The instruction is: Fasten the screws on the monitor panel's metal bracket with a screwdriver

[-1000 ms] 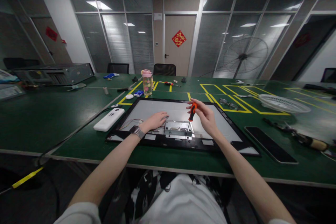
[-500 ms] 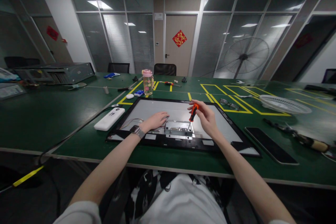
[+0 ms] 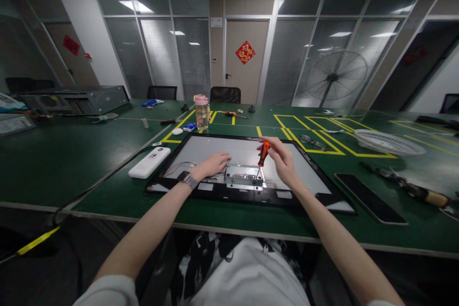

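Glass-walled office, door [image 3: 244, 60] with a red diamond decoration [image 3: 245, 52], characters too small for us to read. Green bench [image 3: 64, 153] marked with yellow tape lines [image 3: 322, 136]. Flat panel [image 3: 247, 167] lies face down at the near edge. Our right hand [image 3: 283, 160], grip clenched on an orange-handled screwdriver [image 3: 262, 155], tip down on the metal bracket [image 3: 244, 175]. Left hand [image 3: 211, 165] rests flat, grip released, on the panel beside the bracket. White box [image 3: 149, 162] just left, marking unreadable.

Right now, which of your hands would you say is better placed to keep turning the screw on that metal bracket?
Right. The right hand grips the orange screwdriver, tip down on the metal bracket; the left hand lies flat on the panel, likely steadying it.
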{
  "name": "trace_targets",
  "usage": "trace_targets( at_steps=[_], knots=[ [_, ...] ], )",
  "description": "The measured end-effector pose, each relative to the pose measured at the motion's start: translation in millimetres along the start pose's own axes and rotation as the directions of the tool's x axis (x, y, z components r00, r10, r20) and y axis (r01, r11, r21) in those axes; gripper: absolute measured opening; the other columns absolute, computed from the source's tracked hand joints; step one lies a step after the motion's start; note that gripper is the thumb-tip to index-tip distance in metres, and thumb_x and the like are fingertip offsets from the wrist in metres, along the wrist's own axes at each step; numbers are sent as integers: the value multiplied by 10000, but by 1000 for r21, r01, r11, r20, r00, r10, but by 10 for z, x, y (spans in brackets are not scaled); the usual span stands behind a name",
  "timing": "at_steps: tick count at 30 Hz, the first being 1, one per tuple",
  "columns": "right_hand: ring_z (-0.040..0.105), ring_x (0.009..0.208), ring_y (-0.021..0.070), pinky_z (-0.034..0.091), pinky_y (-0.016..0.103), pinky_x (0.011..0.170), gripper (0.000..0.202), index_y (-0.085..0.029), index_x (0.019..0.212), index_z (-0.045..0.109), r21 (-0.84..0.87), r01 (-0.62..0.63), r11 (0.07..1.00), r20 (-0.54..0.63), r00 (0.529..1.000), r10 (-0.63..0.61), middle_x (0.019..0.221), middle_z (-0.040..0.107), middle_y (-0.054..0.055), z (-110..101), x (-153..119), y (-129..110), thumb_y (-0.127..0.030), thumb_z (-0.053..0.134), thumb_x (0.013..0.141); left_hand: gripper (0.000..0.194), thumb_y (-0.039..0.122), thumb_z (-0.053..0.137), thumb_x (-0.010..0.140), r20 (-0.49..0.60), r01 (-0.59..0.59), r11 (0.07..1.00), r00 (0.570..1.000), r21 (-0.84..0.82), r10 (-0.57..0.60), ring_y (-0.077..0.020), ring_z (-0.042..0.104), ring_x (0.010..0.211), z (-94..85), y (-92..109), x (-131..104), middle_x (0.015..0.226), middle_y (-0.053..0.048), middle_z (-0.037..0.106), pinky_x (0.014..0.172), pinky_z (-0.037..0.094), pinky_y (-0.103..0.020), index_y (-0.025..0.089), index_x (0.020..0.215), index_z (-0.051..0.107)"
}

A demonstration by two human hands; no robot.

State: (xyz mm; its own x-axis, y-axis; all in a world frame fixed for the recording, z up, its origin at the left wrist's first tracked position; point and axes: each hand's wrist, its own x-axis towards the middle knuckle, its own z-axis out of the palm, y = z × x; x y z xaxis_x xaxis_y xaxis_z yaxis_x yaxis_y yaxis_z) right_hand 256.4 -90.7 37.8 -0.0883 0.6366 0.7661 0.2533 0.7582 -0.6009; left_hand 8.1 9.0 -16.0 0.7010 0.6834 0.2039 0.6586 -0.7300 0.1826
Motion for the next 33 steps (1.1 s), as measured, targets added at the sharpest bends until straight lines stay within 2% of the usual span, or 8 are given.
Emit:
trace_targets(
  at_steps=[4,7,11,16,19,24,29,33],
  knots=[
    [641,798,189,531,387,761,290,-268,1173,603,71,-62,996,-7,998,63,972,630,51,8,10,2,-316,529,898,370,268,374,970,-7,-7,1000,1000,-3,7,-207,447,1292,7,-14,1,1395,-84,490,1092,332,-332,185,1301,515],
    [610,799,181,526,349,736,208,-258,1016,657,64,-65,996,-54,996,68,905,594,32,17,20,11,-326,647,820,374,258,370,971,3,-2,1000,1000,3,2,-210,442,1296,0,-10,2,1400,-93,483,1096,327,-336,170,1305,512],
    [598,816,174,515,338,757,116,-257,857,670,181,-103,978,-67,991,117,889,575,18,16,39,26,-344,691,784,370,245,374,969,9,6,1000,1000,13,-6,-207,446,1293,-23,17,-3,1401,-89,483,1096,328,-335,174,1304,512],
    [631,841,199,505,404,835,269,-270,1041,651,414,-244,877,41,968,249,876,647,33,8,66,14,-420,642,818,369,245,377,968,8,10,1000,1000,7,-10,-209,448,1291,-28,27,-9,1395,-90,489,1091,336,-335,173,1303,513],
    [633,861,206,485,434,892,243,-263,965,664,507,-262,821,73,962,262,895,653,35,16,77,-5,-442,650,802,372,248,376,968,12,12,1000,1000,5,-12,-212,447,1292,-21,16,-5,1399,-86,485,1091,338,-343,179,1310,507],
    [612,856,173,445,416,964,174,-275,829,682,507,-259,822,40,960,277,896,625,0,23,78,22,-419,727,742,371,246,381,968,13,20,1000,1000,3,-20,-213,448,1291,-35,36,-8,1398,-93,486,1093,334,-339,167,1305,514],
    [617,834,174,439,430,966,192,-285,922,677,535,-274,799,73,957,279,838,631,-3,18,77,25,-423,688,789,365,230,392,960,6,11,1000,1000,11,-11,-205,460,1281,-59,67,-16,1387,-94,498,1087,339,-321,166,1296,521],
    [612,887,181,441,437,969,172,-284,904,673,543,-272,795,88,959,268,924,628,9,27,77,-5,-420,674,798,364,236,380,965,1,1,1000,1000,16,-1,-204,460,1280,-52,56,-14,1387,-88,498,1083,345,-327,175,1295,520]
  ],
)
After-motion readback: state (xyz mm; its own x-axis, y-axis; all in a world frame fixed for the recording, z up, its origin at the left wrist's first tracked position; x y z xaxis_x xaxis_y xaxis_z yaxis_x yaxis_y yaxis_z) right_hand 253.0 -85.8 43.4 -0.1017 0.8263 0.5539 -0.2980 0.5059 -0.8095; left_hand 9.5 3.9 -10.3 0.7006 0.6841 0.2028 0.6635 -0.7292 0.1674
